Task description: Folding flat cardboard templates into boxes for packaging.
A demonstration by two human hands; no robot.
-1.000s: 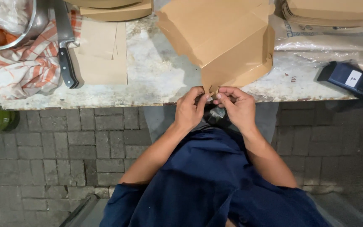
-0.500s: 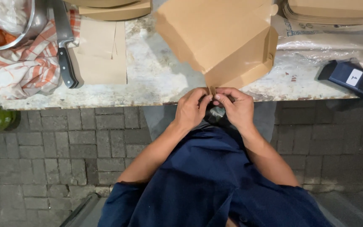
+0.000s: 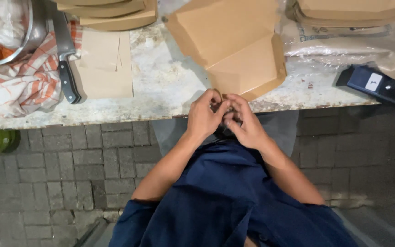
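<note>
The left hand (image 3: 203, 116) and the right hand (image 3: 248, 123) are pressed together at the near edge of the tabletop (image 3: 165, 87), just under the lowest corner of a brown cardboard box (image 3: 234, 45). The fingers of both hands are curled in and narrow, pinching at that corner of the box, but the small spot between them is hidden, so I cannot tell exactly what part each hand grips. The box itself lies half folded on the tabletop, tilted, with its corner reaching over the edge toward the person. To the left of it lies a flat sheet of brown paper (image 3: 104, 68), and just beside this a knife (image 3: 65, 55) with a black handle, resting partly on a cloth with orange stripes (image 3: 24, 82). A metal bowl (image 3: 28, 27) stands at the far left corner. More flat cardboard pieces (image 3: 110, 11) are stacked at the back edge. On the right there are packs wrapped in clear plastic (image 3: 344, 45) and a dark small device (image 3: 371, 82) near the edge. Below is a grey brick floor (image 3: 60, 174), and the person wears a dark blue garment (image 3: 225, 201).
</note>
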